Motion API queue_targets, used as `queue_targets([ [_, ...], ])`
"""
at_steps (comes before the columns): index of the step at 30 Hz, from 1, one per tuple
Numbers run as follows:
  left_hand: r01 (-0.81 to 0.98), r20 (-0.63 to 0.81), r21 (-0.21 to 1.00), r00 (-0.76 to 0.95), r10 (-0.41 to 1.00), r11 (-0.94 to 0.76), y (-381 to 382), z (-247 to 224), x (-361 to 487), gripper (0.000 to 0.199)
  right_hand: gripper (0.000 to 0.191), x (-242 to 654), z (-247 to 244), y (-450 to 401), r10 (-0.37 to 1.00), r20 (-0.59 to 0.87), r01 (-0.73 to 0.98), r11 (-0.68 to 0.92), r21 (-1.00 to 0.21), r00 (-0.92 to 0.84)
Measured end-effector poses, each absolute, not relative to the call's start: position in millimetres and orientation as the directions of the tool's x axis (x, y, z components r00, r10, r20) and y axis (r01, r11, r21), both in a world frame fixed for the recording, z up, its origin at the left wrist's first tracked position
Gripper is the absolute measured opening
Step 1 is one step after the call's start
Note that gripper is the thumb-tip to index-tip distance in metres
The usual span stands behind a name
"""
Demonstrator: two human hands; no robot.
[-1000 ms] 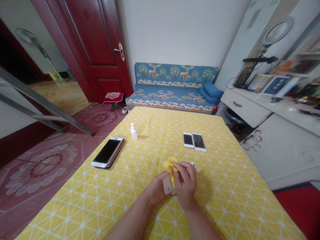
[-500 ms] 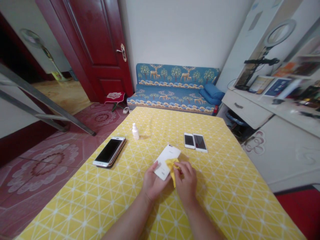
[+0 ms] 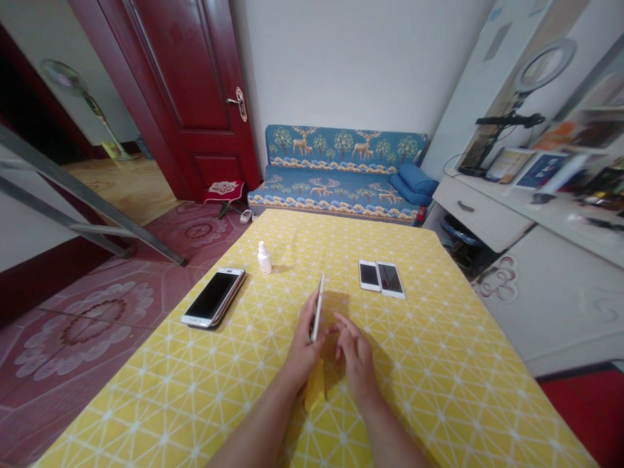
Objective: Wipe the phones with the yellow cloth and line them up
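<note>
Black-screened smartphone (image 3: 212,298) flat at far left on yellow patterned tablecloth (image 3: 146,396), small white spray bottle (image 3: 264,259) upright beyond it. Left hand (image 3: 303,344) gripping white smartphone (image 3: 317,307) on edge, both faces out of view. Yellow cloth (image 3: 314,387) between forearms, partly hidden. Right hand (image 3: 357,359) open, empty, fingers loosely curled. Pair of white smartphones (image 3: 381,278) side by side, right of centre, apart from hands.

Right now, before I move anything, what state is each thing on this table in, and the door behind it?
Left hand: gripping the phone.
White smartphone: held upright, edge-on.
Right hand: open, empty, apart from the phone.
Yellow cloth: loose, below the left hand.
Spray bottle: upright, capped.
Gold-edged smartphone: face up, screen dark.
Two white smartphones: side by side, face up, screens dark.
Red door: open.
</note>
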State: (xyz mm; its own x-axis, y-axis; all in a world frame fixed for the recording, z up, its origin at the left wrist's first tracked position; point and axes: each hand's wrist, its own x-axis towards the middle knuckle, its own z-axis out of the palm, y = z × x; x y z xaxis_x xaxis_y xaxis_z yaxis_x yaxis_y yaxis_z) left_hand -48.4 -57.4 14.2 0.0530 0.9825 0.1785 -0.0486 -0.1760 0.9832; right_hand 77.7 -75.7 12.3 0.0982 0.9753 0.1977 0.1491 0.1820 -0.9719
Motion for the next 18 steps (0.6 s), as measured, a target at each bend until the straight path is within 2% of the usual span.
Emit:
queue_targets([
  [2, 0.187, 0.306, 0.923, 0.168, 0.937, -0.335, -60, 12, -45, 0.066, 0.047, 80, 9, -73, 0.987, 0.110, 0.112, 0.097, -0.989, 0.114],
  [4, 0.317, 0.348, 0.845, 0.288, 0.892, -0.432, -62, 11, -42, 0.071, 0.043, 81, 7, -71, 0.988, 0.073, 0.086, 0.062, -0.994, 0.134],
  [6, 0.365, 0.355, 0.797, 0.360, 0.863, -0.481, -62, 9, -41, 0.082, 0.040, 82, 8, -69, 0.985, 0.042, 0.050, 0.034, -0.998, 0.165],
  [9, 0.383, 0.368, 0.773, 0.379, 0.849, -0.506, -60, 7, -42, 0.092, 0.040, 87, 8, -66, 0.973, 0.025, 0.021, 0.020, -1.000, 0.229],
  [12, 0.424, 0.346, 0.770, 0.352, 0.870, -0.478, -58, 1, -42, 0.094, 0.041, 99, 6, -58, 0.913, 0.064, 0.079, 0.035, -0.996, 0.402],
  [15, 0.474, 0.286, 0.778, 0.318, 0.904, -0.413, -55, -6, -43, 0.091, 0.041, 125, 2, -42, 0.776, 0.194, 0.243, 0.054, -0.968, 0.600],
  [18, 0.497, 0.269, 0.765, 0.332, 0.904, -0.409, -53, -8, -44, 0.083, 0.041, 170, 1, -15, 0.658, 0.314, 0.393, 0.030, -0.919, 0.684],
])
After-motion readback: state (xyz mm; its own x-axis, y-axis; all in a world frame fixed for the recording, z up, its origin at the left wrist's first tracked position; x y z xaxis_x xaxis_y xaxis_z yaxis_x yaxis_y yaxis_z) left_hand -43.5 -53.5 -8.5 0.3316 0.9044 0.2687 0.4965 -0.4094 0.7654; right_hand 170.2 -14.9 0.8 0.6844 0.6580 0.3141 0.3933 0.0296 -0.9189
